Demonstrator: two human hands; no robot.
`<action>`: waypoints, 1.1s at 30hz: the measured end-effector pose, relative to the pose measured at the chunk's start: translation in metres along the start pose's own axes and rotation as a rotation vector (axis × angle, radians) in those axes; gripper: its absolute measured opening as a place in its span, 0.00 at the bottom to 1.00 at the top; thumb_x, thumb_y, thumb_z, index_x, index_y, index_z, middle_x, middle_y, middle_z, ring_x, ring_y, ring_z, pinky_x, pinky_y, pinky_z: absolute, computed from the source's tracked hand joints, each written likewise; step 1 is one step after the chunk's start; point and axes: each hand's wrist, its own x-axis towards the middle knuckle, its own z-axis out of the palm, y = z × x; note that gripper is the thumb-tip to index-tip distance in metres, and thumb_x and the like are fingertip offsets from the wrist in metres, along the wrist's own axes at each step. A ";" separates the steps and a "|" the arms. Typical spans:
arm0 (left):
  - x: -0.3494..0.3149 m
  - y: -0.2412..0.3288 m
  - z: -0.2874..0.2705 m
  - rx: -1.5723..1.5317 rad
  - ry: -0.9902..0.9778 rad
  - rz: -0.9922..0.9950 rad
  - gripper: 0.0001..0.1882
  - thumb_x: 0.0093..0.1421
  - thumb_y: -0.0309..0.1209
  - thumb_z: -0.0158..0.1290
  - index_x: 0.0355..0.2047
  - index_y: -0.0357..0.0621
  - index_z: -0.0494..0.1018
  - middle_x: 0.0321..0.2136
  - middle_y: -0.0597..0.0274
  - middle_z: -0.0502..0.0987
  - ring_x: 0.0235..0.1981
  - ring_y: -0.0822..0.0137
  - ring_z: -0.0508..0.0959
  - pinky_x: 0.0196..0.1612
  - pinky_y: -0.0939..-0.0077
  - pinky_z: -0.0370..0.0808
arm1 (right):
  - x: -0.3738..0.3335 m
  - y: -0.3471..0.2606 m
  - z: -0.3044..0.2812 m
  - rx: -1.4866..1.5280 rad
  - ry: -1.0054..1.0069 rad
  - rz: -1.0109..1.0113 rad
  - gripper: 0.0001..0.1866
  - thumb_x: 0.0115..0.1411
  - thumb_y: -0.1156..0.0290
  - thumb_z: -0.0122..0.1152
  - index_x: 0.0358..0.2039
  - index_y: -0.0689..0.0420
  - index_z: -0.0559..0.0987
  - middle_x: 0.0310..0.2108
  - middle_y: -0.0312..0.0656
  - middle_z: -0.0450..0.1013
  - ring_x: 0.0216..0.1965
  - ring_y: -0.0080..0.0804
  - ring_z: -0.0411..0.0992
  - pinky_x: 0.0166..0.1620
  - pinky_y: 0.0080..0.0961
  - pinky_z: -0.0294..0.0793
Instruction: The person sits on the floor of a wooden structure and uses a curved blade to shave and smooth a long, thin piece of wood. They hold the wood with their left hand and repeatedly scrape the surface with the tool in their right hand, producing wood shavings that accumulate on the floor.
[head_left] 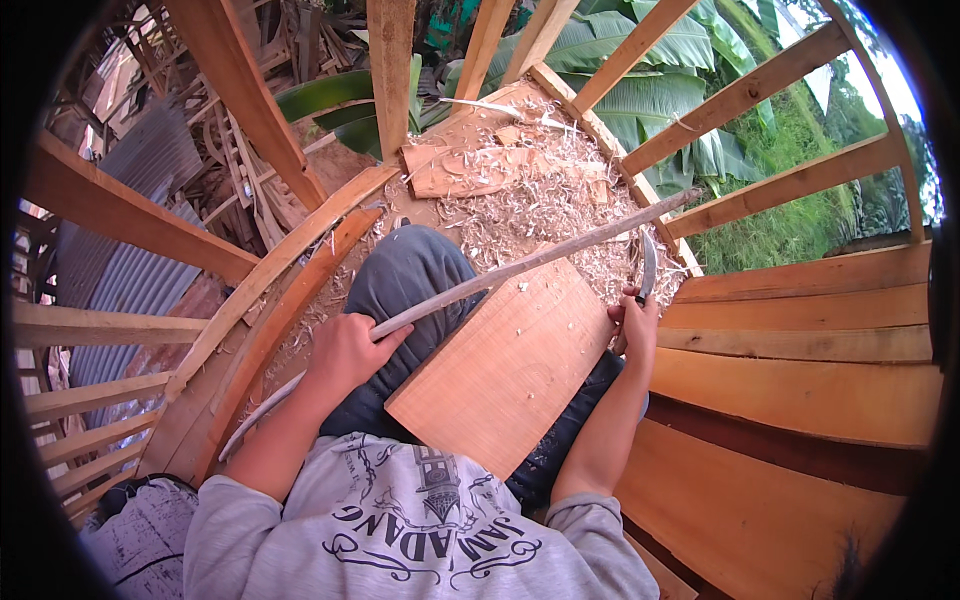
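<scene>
Stick: a long, thin, greyish-brown stick (540,258) slanted from near left to far right, over the knee and across the far part of the board.
Left hand: the left hand (345,350) had its grip clamped on the stick, thumb along it toward the far right; the stick's near end showed beyond the forearm.
Right hand: the right hand (637,325), to the right of the board, had its grip closed around the handle of a curved knife (650,270).
Blade: it pointed far, its tip just beside the stick; whether they touched could not be told.
Board: a broad, pale wooden board (500,370) lay tilted across the lap, over dark trousers (410,265), with a few chips on it.
Floor: curled shavings (560,210) were strewn beyond the knees, around a flat plank piece (450,172).
Left side: wooden slats (390,80) rose from a curved rail (280,255), with corrugated sheets (150,260) outside.
Right side: wide planks (800,385) ran lengthwise near the right arm.
Far side: large green leaves (640,110) showed behind the slats.
</scene>
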 end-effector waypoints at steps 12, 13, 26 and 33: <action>-0.018 0.000 -0.004 0.002 -0.069 0.113 0.28 0.54 0.55 0.52 0.22 0.37 0.68 0.18 0.43 0.74 0.26 0.43 0.76 0.30 0.55 0.72 | -0.007 -0.001 0.009 0.226 0.115 -0.041 0.12 0.58 0.68 0.46 0.39 0.61 0.68 0.20 0.43 0.71 0.20 0.34 0.74 0.19 0.28 0.72; -0.018 0.000 -0.004 -0.021 -0.075 0.123 0.28 0.55 0.55 0.52 0.22 0.37 0.67 0.18 0.43 0.73 0.26 0.43 0.76 0.30 0.55 0.71 | 0.000 0.007 0.005 0.235 0.115 -0.093 0.12 0.58 0.68 0.46 0.38 0.63 0.68 0.20 0.43 0.72 0.21 0.33 0.74 0.19 0.29 0.72; -0.003 0.023 0.003 -0.211 -0.136 0.129 0.29 0.62 0.52 0.45 0.22 0.34 0.67 0.14 0.44 0.67 0.19 0.45 0.72 0.23 0.61 0.65 | -0.061 -0.027 0.041 0.107 -0.087 -0.425 0.04 0.52 0.78 0.49 0.28 0.62 0.73 0.15 0.33 0.63 0.17 0.15 0.60 0.20 0.20 0.58; 0.004 0.016 0.014 -0.177 -0.139 0.109 0.31 0.63 0.53 0.42 0.20 0.33 0.65 0.12 0.48 0.64 0.16 0.55 0.68 0.22 0.62 0.63 | -0.095 -0.046 0.080 -0.402 -0.266 -0.569 0.30 0.54 0.43 0.55 0.18 0.62 0.76 0.12 0.50 0.69 0.17 0.47 0.72 0.24 0.36 0.70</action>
